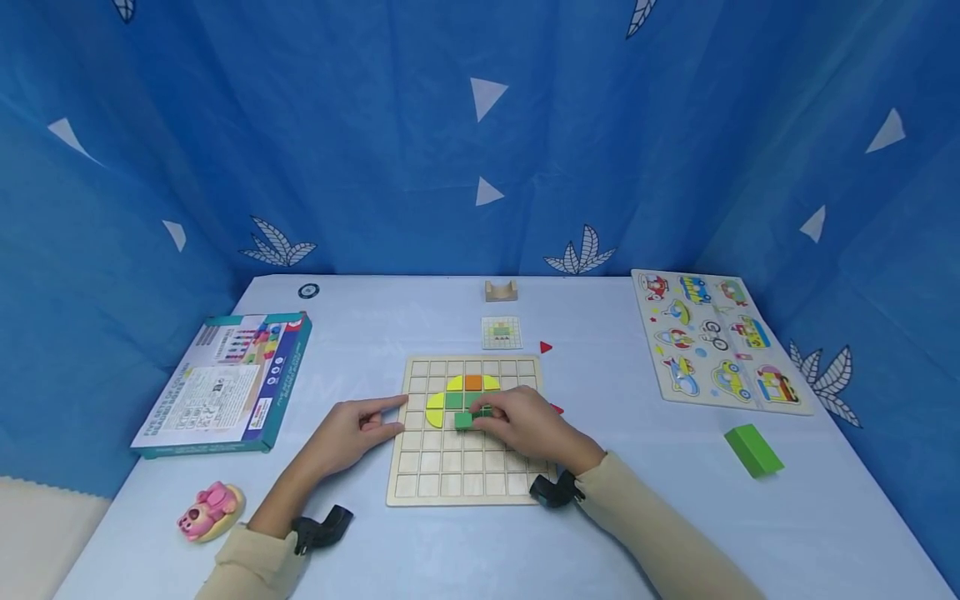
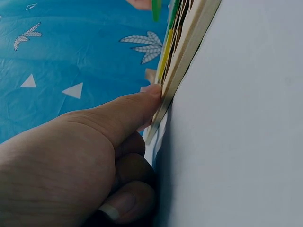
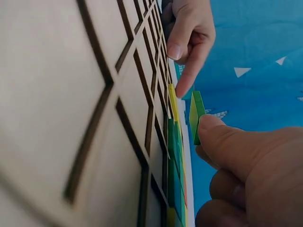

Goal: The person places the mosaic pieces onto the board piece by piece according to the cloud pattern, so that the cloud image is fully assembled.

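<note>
Right hand: our right hand point(image 1: 525, 427) pinches a small green square tile point(image 1: 463, 420) between thumb and fingertips, holding it just above the wooden grid board point(image 1: 420, 483), at the lower left of the coloured pattern.
Left hand: our left hand point(image 1: 352, 433) lies on the table point(image 1: 600, 533) with the index finger stretched out and pressing the board's left edge, the other fingers curled under and holding nothing.
Board: it sits at the middle of the table, near the front edge; a yellow, green and orange pattern point(image 1: 461, 392) fills cells in its upper half.
Pattern card: a small card point(image 1: 501, 332) lies just behind the board, a red triangle point(image 1: 545, 347) beside it, and a wooden stand point(image 1: 501, 291) near the back edge.
Left edge: we see a game box point(image 1: 225, 383) and, towards the front left corner, a pink toy point(image 1: 208, 508).
Right edge: a vehicle puzzle point(image 1: 712, 337) lies flat, with a green block point(image 1: 753, 450) in front of it.
</note>
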A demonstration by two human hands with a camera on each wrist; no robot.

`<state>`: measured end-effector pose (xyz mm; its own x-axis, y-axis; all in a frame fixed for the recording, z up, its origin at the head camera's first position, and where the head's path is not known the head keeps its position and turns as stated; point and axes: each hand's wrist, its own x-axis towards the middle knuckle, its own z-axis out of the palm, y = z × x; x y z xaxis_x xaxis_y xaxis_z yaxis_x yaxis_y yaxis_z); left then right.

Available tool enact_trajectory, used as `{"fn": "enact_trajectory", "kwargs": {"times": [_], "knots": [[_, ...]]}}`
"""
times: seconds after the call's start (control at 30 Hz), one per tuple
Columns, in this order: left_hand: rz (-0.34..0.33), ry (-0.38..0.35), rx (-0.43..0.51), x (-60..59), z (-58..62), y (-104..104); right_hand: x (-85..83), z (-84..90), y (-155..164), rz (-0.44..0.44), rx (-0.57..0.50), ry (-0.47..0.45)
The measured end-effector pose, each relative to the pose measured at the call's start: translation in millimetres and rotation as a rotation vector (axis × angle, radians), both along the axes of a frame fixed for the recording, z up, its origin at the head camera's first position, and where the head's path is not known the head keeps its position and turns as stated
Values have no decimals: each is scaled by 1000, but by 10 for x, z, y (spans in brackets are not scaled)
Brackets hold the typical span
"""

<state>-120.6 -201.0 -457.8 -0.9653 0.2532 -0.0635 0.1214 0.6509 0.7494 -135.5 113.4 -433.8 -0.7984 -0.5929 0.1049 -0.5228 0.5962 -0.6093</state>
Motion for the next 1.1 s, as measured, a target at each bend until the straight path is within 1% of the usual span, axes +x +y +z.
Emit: {"fn": "enact_trajectory", "kwargs": {"times": [0.2, 0.43, 0.67, 0.93, 1.1], "knots": [[-7, -3, 5, -1, -11, 1, -61, -57, -126, -27, 30, 19], [5, 0, -4, -7, 5, -4, -38, -62, -198, -44, 28, 24], [6, 0, -3, -6, 3, -7, -26, -96, -234, -82, 49, 40], [14, -10, -10, 0, 6, -8, -21, -103, -225, -82, 20, 32], [10, -11, -11, -8, 20, 1, -30, -64, -166, -97, -13, 52]]}}
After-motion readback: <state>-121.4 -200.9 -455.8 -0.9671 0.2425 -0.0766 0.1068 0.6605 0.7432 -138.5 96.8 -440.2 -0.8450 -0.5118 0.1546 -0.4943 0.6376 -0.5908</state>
